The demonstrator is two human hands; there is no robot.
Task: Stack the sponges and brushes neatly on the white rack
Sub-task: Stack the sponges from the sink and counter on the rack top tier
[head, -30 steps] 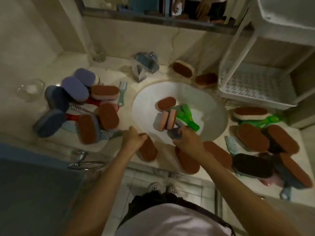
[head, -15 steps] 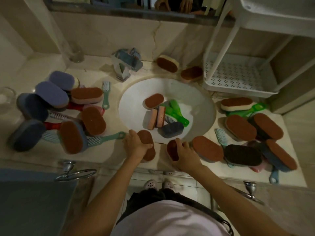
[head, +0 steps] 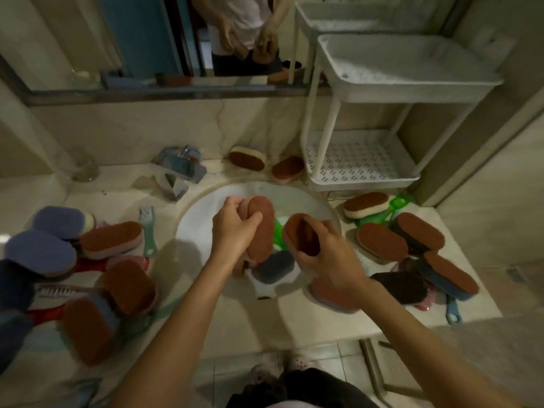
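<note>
I have one sponge in each hand, and that is about as far as this job has got. My left hand [head: 235,234] is curled round a brown-faced sponge [head: 262,231], thumb across its face, holding it up on end above the sink [head: 195,231]. My right hand [head: 329,257] wraps a second brown sponge [head: 301,234] from behind, just beside the first; whether the two touch I cannot tell. The white rack [head: 326,128] stands on the counter at the far right, well apart from both hands. I see no sponge or brush on its lower shelf [head: 362,160] or in its upper tray [head: 406,83], so by my reckoning nothing is stacked yet. Nearly everything is left. A grey sponge [head: 273,266] and a green brush [head: 278,234] lie in the basin under my hands, and two sponges [head: 247,157] sit against the back wall near the faucet [head: 179,169]. A left heap [head: 56,222] of blue and brown sponges, with brushes among them, covers the counter on one side, and a right heap [head: 418,234] lies just in front of the rack. I judge the step in hand is carrying this pair across to the lower shelf; the far bigger part, clearing both heaps and the basin, is not yet begun.
</note>
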